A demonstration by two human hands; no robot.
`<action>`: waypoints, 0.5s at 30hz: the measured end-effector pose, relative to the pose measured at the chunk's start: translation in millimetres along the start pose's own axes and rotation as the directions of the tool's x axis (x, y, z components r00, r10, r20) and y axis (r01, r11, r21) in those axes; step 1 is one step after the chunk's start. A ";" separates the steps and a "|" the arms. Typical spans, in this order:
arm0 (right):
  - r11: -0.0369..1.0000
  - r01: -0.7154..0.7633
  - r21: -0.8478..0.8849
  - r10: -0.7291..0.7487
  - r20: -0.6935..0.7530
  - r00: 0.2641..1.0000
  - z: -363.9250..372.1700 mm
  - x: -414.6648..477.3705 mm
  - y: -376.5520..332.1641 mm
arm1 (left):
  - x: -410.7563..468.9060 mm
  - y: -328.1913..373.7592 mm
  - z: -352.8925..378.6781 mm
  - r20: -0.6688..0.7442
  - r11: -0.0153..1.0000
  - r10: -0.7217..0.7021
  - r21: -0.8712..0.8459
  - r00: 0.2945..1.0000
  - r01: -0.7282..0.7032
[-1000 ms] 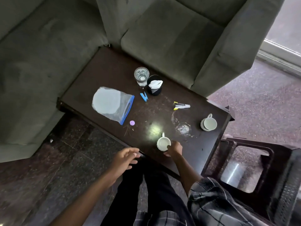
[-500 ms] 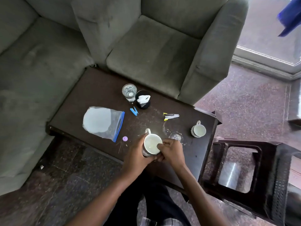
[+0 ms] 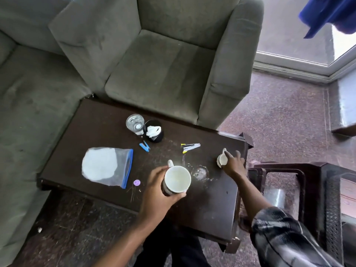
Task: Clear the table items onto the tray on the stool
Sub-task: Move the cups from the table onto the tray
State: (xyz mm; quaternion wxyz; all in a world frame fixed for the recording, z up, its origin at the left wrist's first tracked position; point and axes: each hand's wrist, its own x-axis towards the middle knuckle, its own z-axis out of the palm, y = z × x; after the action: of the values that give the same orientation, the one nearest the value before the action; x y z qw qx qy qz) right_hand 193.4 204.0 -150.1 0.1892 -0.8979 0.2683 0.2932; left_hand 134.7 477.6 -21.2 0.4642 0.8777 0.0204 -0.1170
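Now, left hand (image 3: 158,186): fingers wrapped around the large mug (image 3: 177,181), held above the counter's (image 3: 96,128) near edge.
Right hand (image 3: 232,164): fingers closing on the small cup (image 3: 222,159), far right; contact unclear.
Stool (image 3: 312,182): right, partly cut off.
Tray: indistinct.

**Colours I see from the head camera**

The table (image 3: 100,120) is dark brown. I see two white mugs (image 3: 177,182) (image 3: 222,160), a clear bag with blue zip (image 3: 107,166), a small purple cap (image 3: 136,182), grey-green sofas (image 3: 163,70), and my black-and-white checked sleeve (image 3: 285,237).
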 end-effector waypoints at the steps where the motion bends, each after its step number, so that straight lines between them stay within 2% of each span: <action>1: 0.999 0.025 -0.022 -0.024 0.036 0.999 5.1 10.3 3.9 | -0.1 0.9 -1.0 -0.003 1.000 -0.001 -0.008 1.000 0.001; 3: 0.999 0.035 -0.021 -0.033 0.083 0.996 16.1 28.5 7.1 | 0.7 0.7 -4.3 -0.010 0.999 -0.019 -0.031 1.000 0.019; 5: 0.996 -0.033 0.077 0.026 0.098 0.995 22.3 37.5 5.3 | 1.9 -1.0 -7.4 -0.023 1.000 -0.019 -0.019 1.000 0.018; 10: 0.994 -0.057 0.091 0.059 -0.022 0.998 29.1 40.1 5.4 | 3.0 -5.8 -16.0 -0.092 0.999 -0.052 0.010 0.994 0.053; 13: 0.986 -0.070 0.155 0.074 -0.022 0.997 26.5 26.8 -0.1 | 0.3 -2.5 -19.6 -0.075 0.999 -0.047 0.021 0.996 0.048; 15: 0.981 -0.025 0.190 0.031 -0.025 0.999 23.7 9.8 -4.0 | -3.2 2.3 -21.8 -0.065 0.999 -0.037 0.023 0.997 0.038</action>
State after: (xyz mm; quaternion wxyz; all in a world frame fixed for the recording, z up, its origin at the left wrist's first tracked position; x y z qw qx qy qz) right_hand 192.4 215.3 -173.5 0.2660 -0.8759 0.3103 0.2564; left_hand 136.0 494.4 -6.8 0.4502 0.8861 0.0502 -0.0976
